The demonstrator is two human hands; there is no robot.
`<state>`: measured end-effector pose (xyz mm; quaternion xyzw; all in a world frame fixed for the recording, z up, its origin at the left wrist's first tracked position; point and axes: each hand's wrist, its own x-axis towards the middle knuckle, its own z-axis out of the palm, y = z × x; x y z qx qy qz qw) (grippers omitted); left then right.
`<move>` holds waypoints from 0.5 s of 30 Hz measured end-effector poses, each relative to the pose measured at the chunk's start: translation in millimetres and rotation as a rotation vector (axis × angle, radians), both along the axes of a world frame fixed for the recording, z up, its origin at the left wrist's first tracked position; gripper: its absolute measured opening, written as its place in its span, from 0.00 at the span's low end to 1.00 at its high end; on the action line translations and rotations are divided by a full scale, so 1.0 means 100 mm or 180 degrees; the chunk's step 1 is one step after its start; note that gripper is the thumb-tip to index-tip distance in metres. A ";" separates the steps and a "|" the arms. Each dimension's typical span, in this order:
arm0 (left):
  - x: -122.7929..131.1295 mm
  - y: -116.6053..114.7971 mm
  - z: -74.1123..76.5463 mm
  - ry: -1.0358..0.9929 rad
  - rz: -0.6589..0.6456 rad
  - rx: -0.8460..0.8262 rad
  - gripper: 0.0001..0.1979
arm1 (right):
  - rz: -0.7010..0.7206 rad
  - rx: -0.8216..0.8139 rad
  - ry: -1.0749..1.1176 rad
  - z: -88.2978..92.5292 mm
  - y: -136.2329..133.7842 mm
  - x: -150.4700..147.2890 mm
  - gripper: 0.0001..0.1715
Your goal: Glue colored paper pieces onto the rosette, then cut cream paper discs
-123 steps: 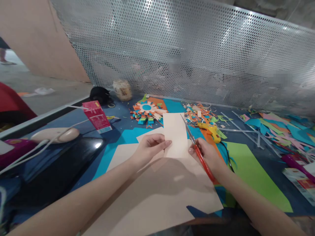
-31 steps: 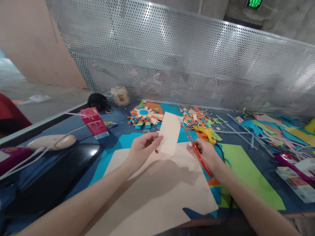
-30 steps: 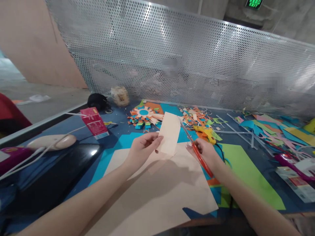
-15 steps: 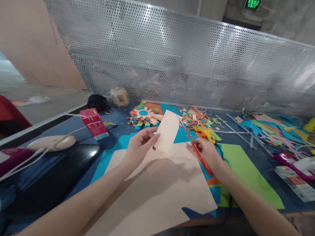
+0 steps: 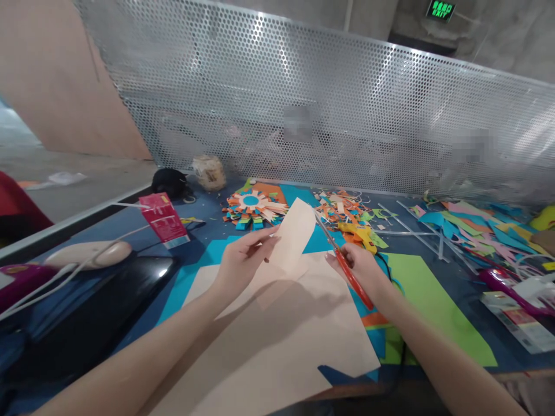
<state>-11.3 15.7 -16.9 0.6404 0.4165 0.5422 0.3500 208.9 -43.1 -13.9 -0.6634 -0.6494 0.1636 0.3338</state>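
Note:
My left hand (image 5: 248, 259) pinches the left edge of a cream paper strip (image 5: 293, 234), held up at a tilt above the table. In my right hand (image 5: 358, 266) is a pair of scissors (image 5: 347, 268) with red handles, its metal blades pointing up and left at the strip's upper right edge. Whether the blades are closed on the paper I cannot tell. Below both hands lies a large cream paper sheet (image 5: 277, 341), notched at its front right, over blue and green sheets (image 5: 429, 306).
A paper flower (image 5: 251, 201) and a heap of paper scraps (image 5: 342, 208) lie behind my hands. A yellow glue gun (image 5: 359, 236) sits beyond my right hand. At left are a pink box (image 5: 165, 219) and a black tablet-like slab (image 5: 95, 318). A perforated metal panel (image 5: 260, 86) stands at the back.
The top of the cream strip has tilted slightly and dips a little lower. Both hands keep their grip, and the whole view has shifted slightly.

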 end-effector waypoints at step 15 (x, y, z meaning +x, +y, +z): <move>-0.03 0.03 0.05 0.0201 0.0019 0.0059 0.21 | -0.0041 -0.0058 -0.0107 0.05 -0.02 -0.01 0.22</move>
